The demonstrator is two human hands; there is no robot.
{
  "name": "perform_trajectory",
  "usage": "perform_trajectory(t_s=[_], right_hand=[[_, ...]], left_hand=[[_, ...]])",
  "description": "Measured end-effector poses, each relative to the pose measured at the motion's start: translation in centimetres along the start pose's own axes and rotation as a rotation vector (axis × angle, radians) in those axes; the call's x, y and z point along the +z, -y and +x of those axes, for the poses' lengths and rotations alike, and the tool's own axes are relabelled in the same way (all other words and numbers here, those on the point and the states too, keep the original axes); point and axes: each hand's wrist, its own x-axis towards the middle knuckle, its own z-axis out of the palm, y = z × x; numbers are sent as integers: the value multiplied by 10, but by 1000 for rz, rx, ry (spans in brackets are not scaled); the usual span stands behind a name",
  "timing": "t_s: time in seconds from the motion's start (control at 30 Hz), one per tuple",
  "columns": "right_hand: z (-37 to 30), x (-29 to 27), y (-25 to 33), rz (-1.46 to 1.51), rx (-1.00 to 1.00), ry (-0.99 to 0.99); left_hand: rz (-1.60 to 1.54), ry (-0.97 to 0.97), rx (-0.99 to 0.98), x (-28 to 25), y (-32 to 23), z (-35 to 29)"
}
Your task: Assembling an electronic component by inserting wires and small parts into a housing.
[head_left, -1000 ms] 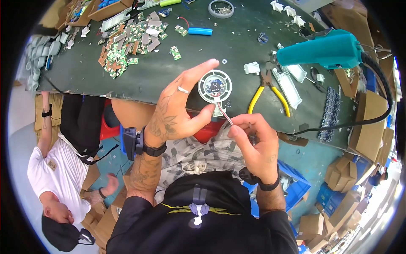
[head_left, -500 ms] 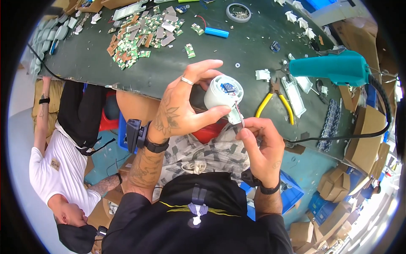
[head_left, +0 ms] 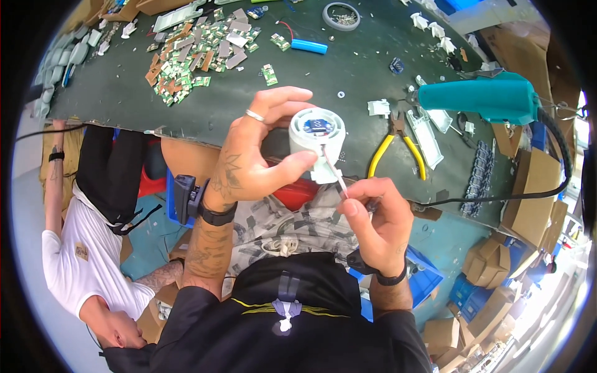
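My left hand (head_left: pixel 255 149) grips a white, round plastic housing (head_left: pixel 300 148) from its left side, thumb in front and fingers behind. Inside its open top sits a small blue circuit board (head_left: pixel 318 127). My right hand (head_left: pixel 380 221) is closed on a slim metal tool (head_left: pixel 339 177), like tweezers. The tool's tip reaches the front of the housing, by the short white neck (head_left: pixel 322 173) at its lower edge; exactly what it touches is too small to tell.
On the dark green table (head_left: pixel 217 115) lie a heap of green circuit boards (head_left: pixel 193 59), a blue battery cell (head_left: pixel 309 46), a grey ring of screws (head_left: pixel 341 17), yellow-handled pliers (head_left: pixel 397 143) and a teal power tool (head_left: pixel 476 99). Another person (head_left: pixel 99 261) is at the left.
The housing has turned and tipped, so its neck faces me more. The slim tool now slants further and shows more of its length. The whole view has shifted slightly.
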Motion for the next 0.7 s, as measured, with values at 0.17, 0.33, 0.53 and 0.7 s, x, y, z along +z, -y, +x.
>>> perform_trajectory(t_s=[0.17,0.33,0.53,0.7], right_hand=[[4,1,9,-35,-73,66],[5,1,19,-93,-60,102],[6,5,1,-157,-140,-7],[6,0,-2,-169,-132,-39]], left_hand=[[-273,32,-51,-6,0,-2],[-238,80,5,-7,3,1],[150,107,267,-6,14,1],[277,103,310,1,8,4]])
